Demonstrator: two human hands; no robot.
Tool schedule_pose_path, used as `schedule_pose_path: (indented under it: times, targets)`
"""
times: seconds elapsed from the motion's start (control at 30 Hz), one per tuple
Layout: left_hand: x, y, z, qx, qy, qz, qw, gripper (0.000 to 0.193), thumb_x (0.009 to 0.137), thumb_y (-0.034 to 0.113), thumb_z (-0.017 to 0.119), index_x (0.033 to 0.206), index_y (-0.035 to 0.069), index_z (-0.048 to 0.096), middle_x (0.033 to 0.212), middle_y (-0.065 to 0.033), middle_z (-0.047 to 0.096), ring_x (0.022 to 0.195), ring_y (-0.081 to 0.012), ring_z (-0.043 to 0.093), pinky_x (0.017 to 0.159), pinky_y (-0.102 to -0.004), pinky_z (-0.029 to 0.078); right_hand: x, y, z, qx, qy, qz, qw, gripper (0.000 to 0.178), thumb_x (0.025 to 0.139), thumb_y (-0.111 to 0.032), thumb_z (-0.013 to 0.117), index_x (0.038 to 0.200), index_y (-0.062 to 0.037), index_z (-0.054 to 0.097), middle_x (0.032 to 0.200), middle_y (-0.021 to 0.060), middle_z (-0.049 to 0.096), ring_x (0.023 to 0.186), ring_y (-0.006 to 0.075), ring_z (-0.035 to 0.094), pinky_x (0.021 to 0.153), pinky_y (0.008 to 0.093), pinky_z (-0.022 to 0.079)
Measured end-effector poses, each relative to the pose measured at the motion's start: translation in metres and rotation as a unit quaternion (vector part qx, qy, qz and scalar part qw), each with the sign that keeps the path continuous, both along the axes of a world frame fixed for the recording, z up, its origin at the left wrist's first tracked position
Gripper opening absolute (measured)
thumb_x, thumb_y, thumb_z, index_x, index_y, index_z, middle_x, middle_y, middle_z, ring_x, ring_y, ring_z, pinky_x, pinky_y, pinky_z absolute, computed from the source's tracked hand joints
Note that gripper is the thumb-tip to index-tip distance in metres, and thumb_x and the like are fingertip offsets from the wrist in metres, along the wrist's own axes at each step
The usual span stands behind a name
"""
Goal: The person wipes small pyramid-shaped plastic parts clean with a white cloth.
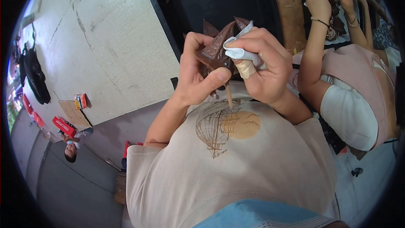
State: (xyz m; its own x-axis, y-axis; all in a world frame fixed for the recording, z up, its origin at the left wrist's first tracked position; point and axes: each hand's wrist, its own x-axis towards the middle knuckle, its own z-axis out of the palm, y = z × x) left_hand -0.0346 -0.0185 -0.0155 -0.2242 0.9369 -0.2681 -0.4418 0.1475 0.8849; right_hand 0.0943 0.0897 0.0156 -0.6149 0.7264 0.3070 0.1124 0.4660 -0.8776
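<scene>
In front of my chest is a brown, glossy piece with several sharp points [218, 45], like a spiky ornament; its exact kind I cannot tell. My left hand [195, 74] is closed around its left side, thumb pressed below. My right hand [270, 65] pinches a folded white cloth [241, 53] against the piece's right side. Tan tape [246, 68] wraps a digit of that hand. Below the piece a thin wooden stick [229, 95] points down toward my shirt; where its upper end goes is hidden.
Beyond my hands lies a black surface [219, 0] with brown pieces at its far edge. A pale table [114, 50] stretches left, with a small orange packet [80, 101] near its edge. At right, close by, a co-worker [350, 101] works with both hands. A child [71, 150] stands at lower left.
</scene>
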Motion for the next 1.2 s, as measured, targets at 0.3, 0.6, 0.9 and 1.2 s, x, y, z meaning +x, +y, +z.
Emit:
schedule_pose_path:
  times: [0.3, 0.6, 0.9, 1.2]
  targets:
    - [0.000, 0.010, -0.002, 0.032, 0.154, 0.018, 0.987, 0.072, 0.067, 0.024, 0.087, 0.113, -0.002, 0.038, 0.101, -0.0121, 0.054, 0.089, -0.0149, 0.055, 0.078, -0.0283, 0.047, 0.002, 0.004, 0.009, -0.014, -0.042, 0.019, 0.999, 0.023, 0.064, 0.008, 0.066, 0.085, -0.0014, 0.067, 0.081, 0.0082, 0.063, 0.067, 0.0212, 0.064, 0.057, 0.0286, 0.051]
    - [0.002, 0.012, 0.005, 0.017, 0.339, -0.014, 0.941, 0.061, 0.064, 0.008, 0.079, 0.112, -0.001, 0.043, 0.101, -0.0128, 0.050, 0.090, -0.0243, 0.054, 0.083, -0.0328, 0.045, 0.004, -0.015, 0.013, -0.075, -0.053, 0.031, 0.995, 0.023, 0.067, 0.008, 0.062, 0.088, -0.0011, 0.063, 0.084, 0.0127, 0.058, 0.079, 0.0324, 0.061, 0.065, 0.0384, 0.050]
    - [0.010, 0.009, 0.014, -0.028, 0.374, -0.011, 0.927, 0.060, 0.060, 0.002, 0.075, 0.112, -0.005, 0.044, 0.103, -0.0161, 0.051, 0.093, -0.0297, 0.056, 0.085, -0.0355, 0.046, 0.014, -0.025, 0.019, -0.020, -0.036, 0.035, 0.999, 0.014, 0.073, 0.003, 0.059, 0.086, -0.0015, 0.061, 0.084, 0.0129, 0.056, 0.078, 0.0323, 0.058, 0.066, 0.0396, 0.048]
    - [0.015, 0.007, 0.018, -0.010, 0.394, -0.050, 0.918, 0.059, 0.062, 0.002, 0.075, 0.112, -0.004, 0.044, 0.101, -0.0146, 0.053, 0.090, -0.0257, 0.058, 0.082, -0.0346, 0.047, 0.024, -0.034, 0.020, -0.029, -0.024, -0.004, 0.999, 0.022, 0.071, 0.010, 0.058, 0.090, -0.0003, 0.063, 0.083, 0.0121, 0.057, 0.073, 0.0287, 0.060, 0.063, 0.0358, 0.049]
